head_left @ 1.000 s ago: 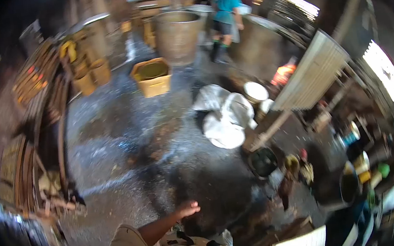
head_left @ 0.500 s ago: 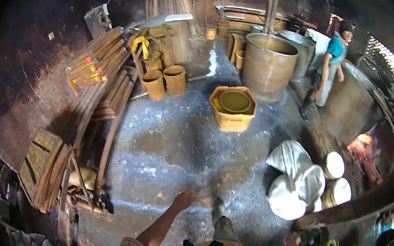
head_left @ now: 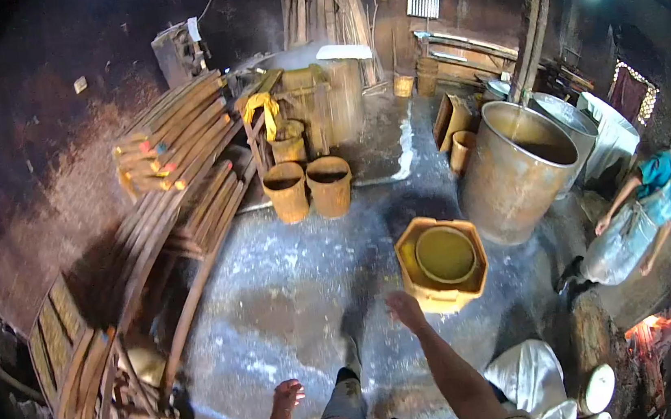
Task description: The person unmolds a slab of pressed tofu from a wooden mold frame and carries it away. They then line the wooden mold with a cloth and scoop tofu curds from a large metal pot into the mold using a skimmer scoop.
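Note:
My left hand (head_left: pixel 288 394) hangs low over the floor at the bottom middle, its fingers loosely bent and nothing visible in them. Farther forward, my right hand (head_left: pixel 404 310) swings just short of a yellow octagonal tub (head_left: pixel 443 303), apart from it as far as I can see. Its fingers look loose and a little blurred, with no object in them. Inside the tub is a round basin (head_left: pixel 447 255) of murky yellowish content. My foot (head_left: pixel 346 374) is on the wet floor between my hands.
Stacked wooden planks (head_left: pixel 172 137) line the left side. Two stained buckets (head_left: pixel 286 192) stand ahead. A large metal drum (head_left: pixel 515 170) is beyond the tub. At right, a person in an apron (head_left: pixel 631 219) stands near a fire (head_left: pixel 650 325); white sacks (head_left: pixel 533 377) lie lower right.
The tub, buckets and drum appear nearer and lower in view. My right arm has swung forward from the bottom edge, while my left has drawn back. The other person appears farther right.

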A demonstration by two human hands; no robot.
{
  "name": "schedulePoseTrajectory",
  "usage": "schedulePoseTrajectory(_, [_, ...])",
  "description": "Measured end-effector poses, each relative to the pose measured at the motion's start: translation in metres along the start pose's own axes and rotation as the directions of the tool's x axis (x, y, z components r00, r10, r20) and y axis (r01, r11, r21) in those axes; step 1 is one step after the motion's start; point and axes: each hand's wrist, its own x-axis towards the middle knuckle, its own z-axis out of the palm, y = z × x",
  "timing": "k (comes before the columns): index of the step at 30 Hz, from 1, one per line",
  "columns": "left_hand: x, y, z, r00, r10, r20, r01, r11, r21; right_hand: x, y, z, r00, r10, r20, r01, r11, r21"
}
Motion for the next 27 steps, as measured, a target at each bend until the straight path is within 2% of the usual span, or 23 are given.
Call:
schedulePoseTrajectory(1, [0.032,0.021,0.009,1.000,0.016,-0.022,-0.016,1.000,-0.024,0.018,0.023,-0.019,0.988,0.148,-0.053,-0.145,0.988,0.056])
schedulePoseTrajectory(2, [0.074,0.044,0.019,0.998,-0.031,-0.054,0.025,0.992,-0.120,0.029,0.025,-0.040,0.976,0.163,-0.147,-0.215,0.841,-0.497])
schedulePoseTrajectory(3, [0.106,0.080,0.034,0.997,-0.061,-0.042,0.054,0.987,-0.151,0.041,0.094,-0.072,0.962,0.208,-0.177,-0.262,0.881,-0.394])
schedulePoseTrajectory(4, [0.138,0.119,0.049,0.999,-0.046,0.015,0.048,0.981,-0.189,0.032,0.120,-0.097,0.887,0.392,-0.244,-0.433,0.890,-0.144])
schedulePoseTrajectory(5, [0.170,0.159,0.065,0.997,-0.029,0.069,0.044,0.972,-0.229,0.010,0.131,-0.120,0.734,0.625,-0.268,-0.546,0.776,0.315])
schedulePoseTrajectory(6, [0.197,0.205,0.083,0.990,0.043,0.131,-0.011,0.971,-0.238,-0.016,0.148,-0.143,0.632,0.731,-0.257,-0.536,0.652,0.537])
schedulePoseTrajectory(7, [0.221,0.249,0.099,0.976,0.109,0.188,-0.061,0.969,-0.241,-0.038,0.160,-0.162,0.572,0.785,-0.239,-0.495,0.563,0.662])
schedulePoseTrajectory(8, [0.245,0.289,0.115,0.952,0.194,0.238,-0.134,0.960,-0.247,-0.052,0.171,-0.176,0.542,0.812,-0.216,-0.454,0.499,0.738])
schedulePoseTrajectory(9, [0.273,0.330,0.134,0.914,0.284,0.290,-0.211,0.943,-0.258,-0.077,0.213,-0.198,0.545,0.819,-0.177,-0.536,0.503,0.678])
schedulePoseTrajectory(10, [0.300,0.371,0.152,0.909,0.285,0.303,-0.215,0.946,-0.244,-0.099,0.255,-0.220,0.548,0.825,-0.137,-0.610,0.506,0.609])
schedulePoseTrajectory(11, [0.326,0.409,0.171,0.893,0.280,0.352,-0.223,0.956,-0.192,-0.082,0.190,-0.210,0.263,0.931,-0.253,-0.599,0.363,0.714])
schedulePoseTrajectory(12, [0.351,0.436,0.188,0.875,0.272,0.401,-0.234,0.962,-0.143,-0.057,0.169,-0.208,0.160,0.949,-0.273,-0.580,0.314,0.752])
schedulePoseTrajectory(14, [0.402,0.477,0.218,0.866,0.275,0.417,-0.260,0.961,-0.093,0.001,0.156,-0.213,0.087,0.957,-0.277,-0.535,0.279,0.797])
schedulePoseTrajectory(17, [0.491,0.511,0.266,0.846,0.292,0.446,-0.320,0.947,-0.015,0.116,0.160,-0.223,0.085,0.962,-0.260,-0.464,0.269,0.844])
schedulePoseTrajectory(20, [0.569,0.524,0.307,0.838,0.283,0.467,-0.347,0.936,0.055,0.257,0.165,-0.245,0.163,0.955,-0.248,-0.422,0.295,0.858])
schedulePoseTrajectory(21, [0.587,0.533,0.321,0.869,0.223,0.441,-0.294,0.951,0.098,0.308,0.165,-0.255,0.208,0.944,-0.255,-0.406,0.321,0.856])
schedulePoseTrajectory(25, [0.643,0.615,0.378,0.907,0.069,0.416,-0.161,0.968,0.191,0.546,0.132,-0.288,0.529,0.796,-0.296,-0.292,0.497,0.817])
schedulePoseTrajectory(26, [0.659,0.635,0.392,0.892,0.085,0.444,-0.191,0.961,0.200,0.618,0.110,-0.302,0.617,0.721,-0.316,-0.254,0.562,0.787])
schedulePoseTrajectory(27, [0.678,0.656,0.408,0.881,0.093,0.464,-0.205,0.959,0.197,0.689,0.049,-0.315,0.673,0.659,-0.335,-0.230,0.617,0.752])
